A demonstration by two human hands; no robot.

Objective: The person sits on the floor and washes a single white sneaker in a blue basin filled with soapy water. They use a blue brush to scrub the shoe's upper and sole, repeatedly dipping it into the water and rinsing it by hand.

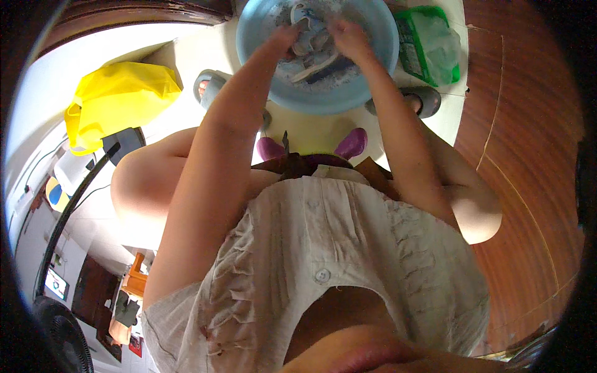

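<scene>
A light blue plastic basin [322, 102] stands on the floor before me, holding sudsy, greyish water. In it lies what looks like a wet shoe [310, 44], pale blue and white. A whitish strip like a sole edge [317, 70] shows beside a dark patch nearer me. My left hand [286, 39] is closed on the left side of the shoe, its fingertips partly hidden. Over the basin's right half, my right hand [347, 39] is curled at the shoe's other side. It is blurred, and whether it holds anything is unclear.
A green-and-clear plastic package [433, 51] lies right of the basin, beside a brown wooden panel [522, 140]. Left are a yellow bag [121, 100] and a black fan [60, 335]. My slippered feet flank the basin; purple shoe-like tips [352, 143] show beneath me.
</scene>
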